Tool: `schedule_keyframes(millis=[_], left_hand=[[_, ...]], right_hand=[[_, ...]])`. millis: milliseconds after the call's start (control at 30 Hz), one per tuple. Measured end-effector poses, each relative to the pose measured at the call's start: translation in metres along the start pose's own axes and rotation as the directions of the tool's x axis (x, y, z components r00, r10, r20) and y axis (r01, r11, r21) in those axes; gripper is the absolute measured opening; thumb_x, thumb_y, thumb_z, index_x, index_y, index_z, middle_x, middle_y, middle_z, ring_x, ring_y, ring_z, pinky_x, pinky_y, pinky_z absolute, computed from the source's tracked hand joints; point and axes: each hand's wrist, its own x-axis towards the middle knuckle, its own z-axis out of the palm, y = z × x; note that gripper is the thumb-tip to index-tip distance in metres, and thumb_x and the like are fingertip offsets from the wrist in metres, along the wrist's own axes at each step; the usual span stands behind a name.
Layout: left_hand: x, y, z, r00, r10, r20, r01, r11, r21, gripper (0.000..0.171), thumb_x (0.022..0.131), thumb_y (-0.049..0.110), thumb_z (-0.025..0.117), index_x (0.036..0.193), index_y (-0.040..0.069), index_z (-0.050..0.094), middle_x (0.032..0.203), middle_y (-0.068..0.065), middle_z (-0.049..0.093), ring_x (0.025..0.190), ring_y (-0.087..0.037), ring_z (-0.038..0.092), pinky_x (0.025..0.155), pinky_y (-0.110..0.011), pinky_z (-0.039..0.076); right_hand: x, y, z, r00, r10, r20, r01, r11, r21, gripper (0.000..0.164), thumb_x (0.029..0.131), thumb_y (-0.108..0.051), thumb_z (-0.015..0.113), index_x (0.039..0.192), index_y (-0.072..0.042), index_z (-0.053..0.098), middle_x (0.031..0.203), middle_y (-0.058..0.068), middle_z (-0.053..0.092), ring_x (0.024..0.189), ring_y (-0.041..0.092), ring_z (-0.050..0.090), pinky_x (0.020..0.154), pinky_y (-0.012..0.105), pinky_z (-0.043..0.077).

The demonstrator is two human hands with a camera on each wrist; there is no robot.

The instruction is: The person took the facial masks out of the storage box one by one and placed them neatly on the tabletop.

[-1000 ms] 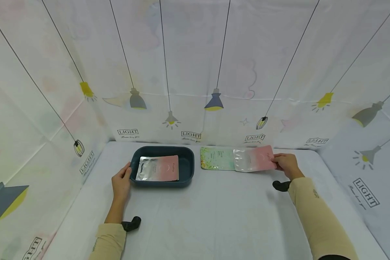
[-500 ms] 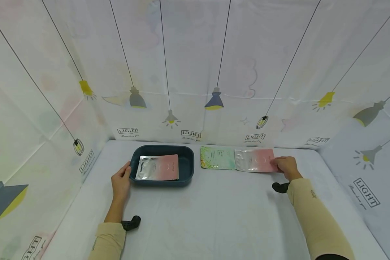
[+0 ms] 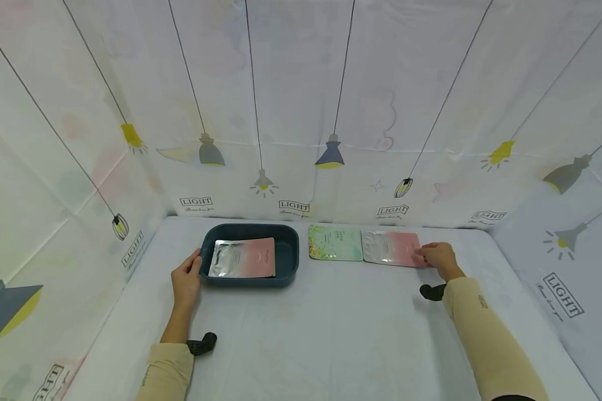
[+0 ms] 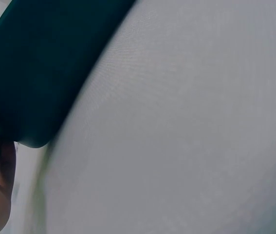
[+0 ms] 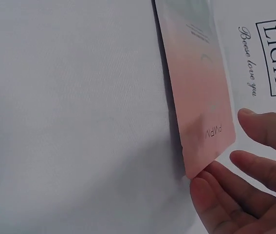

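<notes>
My left hand (image 3: 185, 284) holds the left end of a dark blue rectangular tub (image 3: 294, 256); the left wrist view shows fingers at the tub's end (image 4: 35, 73). Inside the tub lies a silver-and-pink face mask sachet (image 3: 243, 258). A green face mask sachet (image 3: 335, 243) rests on the table to the tub's right. Beside it, a second silver-and-pink sachet (image 3: 388, 248) lies nearly flat. At that sachet's right end is my right hand (image 3: 442, 259). In the right wrist view, one fingertip touches a corner of the pink sachet (image 5: 201, 97), while the other fingers stand apart, loosely bent.
A white cloth covers the table (image 3: 326, 328). Behind the far edge rises a printed backdrop (image 3: 301, 100) with lamp drawings, and it continues along both sides. Each wrist wears a black camera mount.
The right-hand silver-and-pink sachet has come down from a tilted, lifted position to lie beside the green one. My right fingers have loosened from its end. The left hand and tub stay put.
</notes>
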Motion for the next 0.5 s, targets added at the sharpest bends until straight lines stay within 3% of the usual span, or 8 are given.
schedule_keyframes(millis=[167,333,500], left_hand=[[-0.001,0.001,-0.001,1.0,-0.018,0.008,0.018,1.0,-0.01,0.04,0.103,0.025,0.049,0.139,0.008,0.053,0.145,-0.006,0.052,0.14,-0.018,0.042,0.113,-0.033,0.035],[-0.001,0.002,-0.001,1.0,-0.003,0.013,0.003,1.0,-0.005,0.041,0.103,0.027,0.049,0.139,0.008,0.054,0.145,-0.007,0.052,0.139,-0.018,0.043,0.108,-0.018,0.038],[0.0,0.002,-0.001,1.0,-0.009,0.017,0.009,1.0,-0.014,0.041,0.103,0.025,0.05,0.139,0.007,0.054,0.145,-0.008,0.052,0.139,-0.019,0.043,0.105,-0.012,0.038]], right_hand=[[-0.007,-0.006,0.001,0.998,-0.057,0.014,0.058,0.997,-0.049,0.058,0.097,-0.026,0.057,0.137,0.013,0.043,0.135,0.031,0.05,0.115,0.039,0.054,0.096,0.046,0.051],[-0.011,-0.014,0.002,0.999,-0.05,0.015,0.051,0.998,-0.037,0.057,0.098,-0.027,0.056,0.136,0.013,0.044,0.124,0.027,0.057,0.109,0.035,0.057,0.093,0.042,0.053],[-0.014,-0.023,0.007,0.999,-0.033,0.014,0.033,0.999,-0.011,0.055,0.099,-0.028,0.054,0.137,0.01,0.045,0.124,0.024,0.057,0.108,0.032,0.056,0.092,0.039,0.051]])
